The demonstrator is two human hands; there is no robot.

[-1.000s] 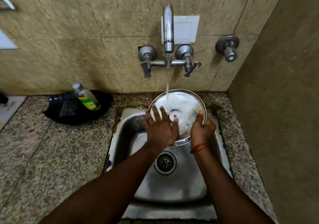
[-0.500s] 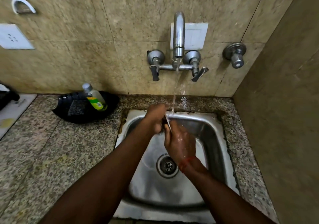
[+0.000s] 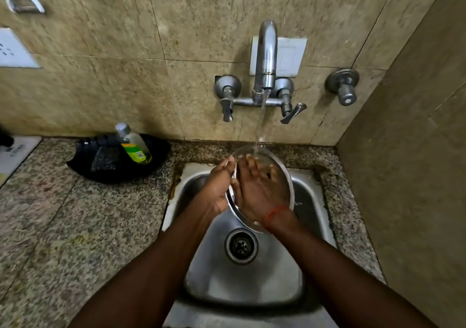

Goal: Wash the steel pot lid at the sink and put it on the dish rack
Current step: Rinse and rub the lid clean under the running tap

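The round steel pot lid (image 3: 285, 173) is held tilted over the steel sink (image 3: 310, 201), under the water running from the wall tap (image 3: 266, 57). My left hand (image 3: 216, 188) grips the lid's left rim. My right hand (image 3: 257, 188) lies flat with spread fingers on the lid's face and covers most of it. A red thread circles my right wrist. The stream lands on the lid's upper edge. No dish rack is in view.
A black tray (image 3: 83, 166) with a scrub pad and a dish soap bottle (image 3: 135, 146) sits on the granite counter (image 3: 75, 226) left of the sink. The drain (image 3: 241, 246) is below my hands. A tiled side wall (image 3: 416, 176) stands close on the right.
The lid went from facing me to edge-on, and now faces me again with its other side. My right hand moved from the rim onto its face; my left hand moved to the left rim.
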